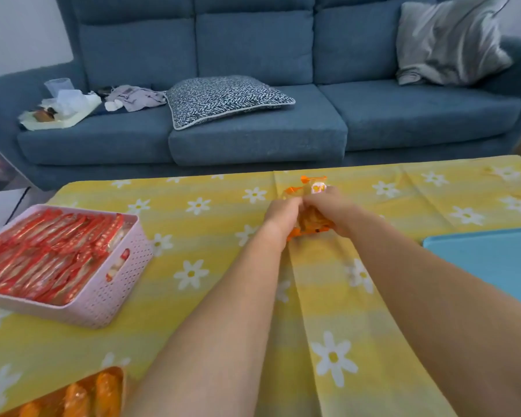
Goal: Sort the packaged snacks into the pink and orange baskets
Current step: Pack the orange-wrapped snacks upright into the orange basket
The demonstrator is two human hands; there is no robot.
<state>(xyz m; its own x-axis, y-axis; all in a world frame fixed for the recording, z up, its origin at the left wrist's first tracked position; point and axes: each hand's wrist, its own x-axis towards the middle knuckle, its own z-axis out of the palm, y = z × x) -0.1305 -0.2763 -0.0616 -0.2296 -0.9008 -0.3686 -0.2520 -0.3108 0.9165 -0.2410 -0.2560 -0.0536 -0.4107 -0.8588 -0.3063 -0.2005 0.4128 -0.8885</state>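
Both my hands reach out over the middle of the table and close on a bunch of orange snack packets [311, 221]. My left hand [283, 216] grips the bunch from the left, my right hand [331, 209] from the right, and the packets' ends stick out beyond my fingers. The pink basket [115, 284] stands at the left, filled with several red snack packets [47, 251]. At the bottom left corner lies the orange basket [119, 374] with several orange packets [82, 395] in it, partly cut off by the frame.
The table carries a yellow cloth with white daisies [193, 272]. A blue tray [494, 260] lies at the right edge. Behind the table is a blue sofa [253, 130] with cushions and odds and ends on its left seat.
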